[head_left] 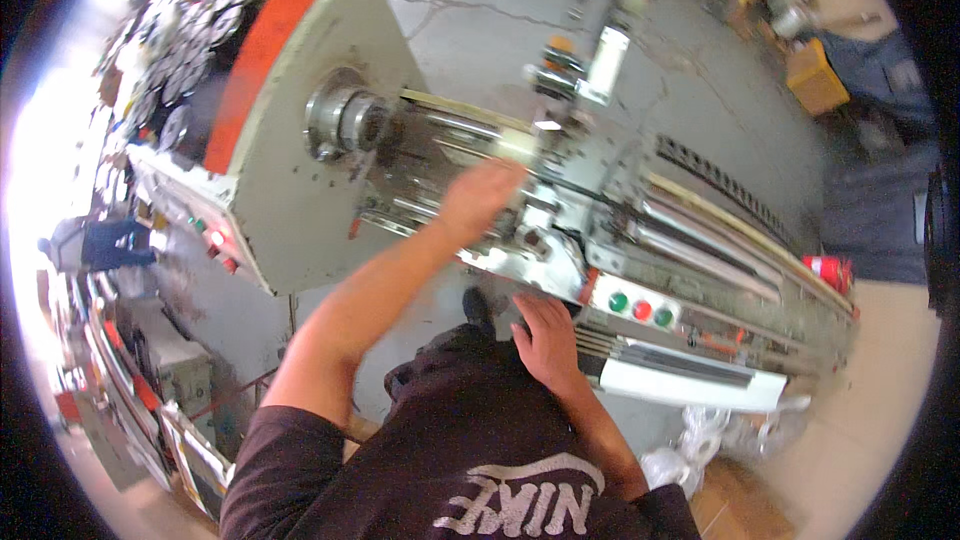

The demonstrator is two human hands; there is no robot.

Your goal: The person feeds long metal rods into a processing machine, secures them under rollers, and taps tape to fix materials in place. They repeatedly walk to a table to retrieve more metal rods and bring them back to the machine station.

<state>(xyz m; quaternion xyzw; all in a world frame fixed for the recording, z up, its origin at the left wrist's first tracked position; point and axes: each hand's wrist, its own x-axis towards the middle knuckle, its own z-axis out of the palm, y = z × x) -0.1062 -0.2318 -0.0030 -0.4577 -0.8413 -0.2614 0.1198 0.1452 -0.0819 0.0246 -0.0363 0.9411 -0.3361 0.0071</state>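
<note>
My left hand (482, 202) reaches over a long lathe-like machine, close to a pale cylindrical piece (517, 143) between the machine's rails. Its fingers are smeared, so whether it grips anything cannot be made out. To its left, a round metal chuck (345, 120) sticks out of the beige headstock (290, 155). My right hand (545, 335) lies against the machine's near edge with fingers stretched and the thumb apart, holding nothing visible. Just right of it is a white button panel (641, 310) with two green buttons and a red one. Between my hands sits a shiny metal carriage (540, 250).
A metal upright with an orange-topped part (558, 65) rises behind the carriage. Long rails (710, 245) run off to the right. Clear plastic wrap (690, 450) lies at the lower right, near a cardboard box (745, 500). A person (115, 243) stands far left.
</note>
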